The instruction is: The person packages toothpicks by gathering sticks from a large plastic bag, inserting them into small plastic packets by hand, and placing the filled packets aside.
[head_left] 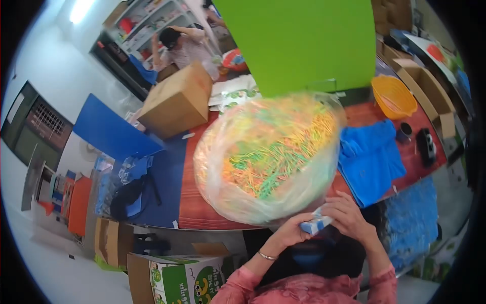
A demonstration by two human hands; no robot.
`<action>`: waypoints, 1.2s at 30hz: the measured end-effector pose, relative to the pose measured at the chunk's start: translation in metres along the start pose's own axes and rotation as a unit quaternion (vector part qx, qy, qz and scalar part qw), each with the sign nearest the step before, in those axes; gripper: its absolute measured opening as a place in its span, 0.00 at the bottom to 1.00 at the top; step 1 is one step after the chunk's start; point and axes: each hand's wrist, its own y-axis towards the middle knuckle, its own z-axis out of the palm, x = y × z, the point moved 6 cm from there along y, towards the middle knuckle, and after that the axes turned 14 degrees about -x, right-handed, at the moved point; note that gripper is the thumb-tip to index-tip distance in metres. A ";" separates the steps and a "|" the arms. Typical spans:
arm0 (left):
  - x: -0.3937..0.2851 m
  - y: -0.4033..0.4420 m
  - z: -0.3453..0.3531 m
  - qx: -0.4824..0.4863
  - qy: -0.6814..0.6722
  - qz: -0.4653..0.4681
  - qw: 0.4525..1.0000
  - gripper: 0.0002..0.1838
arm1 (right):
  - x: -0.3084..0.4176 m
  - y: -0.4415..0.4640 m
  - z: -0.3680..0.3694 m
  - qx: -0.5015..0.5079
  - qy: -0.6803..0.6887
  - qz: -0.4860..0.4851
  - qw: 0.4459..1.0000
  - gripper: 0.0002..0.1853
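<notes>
Blue-and-white and box-shaped, a small packet is held clamped in the left hand, with the right hand curled against its upper end, just beside a large clear plastic bag of multicoloured sticks on the reddish wooden table.

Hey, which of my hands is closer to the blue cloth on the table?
Your right. Your right hand is just beside the near edge of the blue cloth; your left hand is farther left, gripping a small box.
</notes>
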 end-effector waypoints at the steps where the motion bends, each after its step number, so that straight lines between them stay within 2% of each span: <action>1: -0.009 -0.008 0.022 0.010 -0.049 0.001 0.999 0.32 | 0.000 0.003 -0.003 -0.003 0.011 0.034 0.999 0.16; 2: -0.016 -0.018 0.045 0.020 -0.100 0.000 0.995 0.35 | 0.000 0.005 -0.005 -0.006 0.023 0.070 0.997 0.16; 5: -0.037 -0.026 0.068 0.236 -0.060 0.069 0.967 0.37 | -0.005 0.010 -0.008 -0.054 0.072 0.227 0.970 0.13; 6: -0.041 -0.021 0.061 0.102 0.065 0.176 0.977 0.34 | -0.009 0.010 -0.007 -0.073 0.139 0.286 0.945 0.12; 7: -0.044 -0.029 0.059 -0.033 0.187 0.275 0.943 0.30 | -0.013 0.008 -0.002 -0.095 0.204 0.344 0.912 0.11; 8: -0.050 -0.038 0.061 -0.161 0.301 0.366 0.866 0.27 | -0.017 0.007 0.003 -0.119 0.268 0.396 0.870 0.11; 9: -0.050 -0.037 0.073 -0.155 0.240 0.379 0.880 0.25 | -0.015 0.011 0.004 -0.137 0.285 0.381 0.869 0.11; 10: -0.056 -0.034 0.077 -0.173 0.231 0.394 0.872 0.24 | -0.022 0.003 0.015 -0.098 0.297 0.420 0.852 0.14; 12: -0.060 -0.033 0.081 -0.221 0.206 0.418 0.857 0.22 | -0.011 0.015 0.017 -0.106 0.333 0.410 0.843 0.16; 13: -0.064 -0.031 0.087 -0.230 0.109 0.394 0.883 0.20 | -0.010 0.022 0.016 -0.110 0.320 0.390 0.856 0.16; 14: -0.070 -0.032 0.101 -0.226 0.092 0.407 0.880 0.20 | -0.010 0.024 0.017 -0.110 0.308 0.378 0.866 0.17; 16: -0.075 -0.034 0.114 -0.203 0.062 0.413 0.886 0.19 | -0.009 0.026 0.020 -0.180 0.329 0.368 0.851 0.16; 17: -0.078 -0.031 0.115 -0.181 0.053 0.421 0.887 0.20 | -0.015 0.021 0.022 -0.158 0.329 0.399 0.841 0.16; 19: -0.077 -0.027 0.120 -0.178 0.051 0.433 0.882 0.21 | -0.022 0.009 0.031 -0.137 0.327 0.428 0.831 0.15; 23: -0.078 -0.023 0.116 -0.175 0.058 0.446 0.876 0.22 | -0.029 0.003 0.038 -0.149 0.332 0.427 0.828 0.14; 28: -0.080 -0.027 0.108 -0.193 0.053 0.457 0.866 0.18 | -0.024 0.001 0.043 -0.146 0.348 0.421 0.825 0.14; 30: -0.080 -0.025 0.101 -0.211 0.059 0.473 0.854 0.16 | -0.025 -0.001 0.048 -0.146 0.334 0.418 0.832 0.14; 33: -0.078 -0.025 0.092 -0.246 0.074 0.501 0.826 0.14 | -0.013 0.002 0.043 -0.142 0.215 0.425 0.868 0.14; 35: -0.078 -0.027 0.088 -0.264 0.088 0.514 0.811 0.13 | -0.015 0.000 0.048 -0.132 0.208 0.427 0.870 0.14; 36: -0.078 -0.024 0.088 -0.253 0.077 0.498 0.826 0.14 | -0.018 0.000 0.051 -0.126 0.204 0.427 0.872 0.14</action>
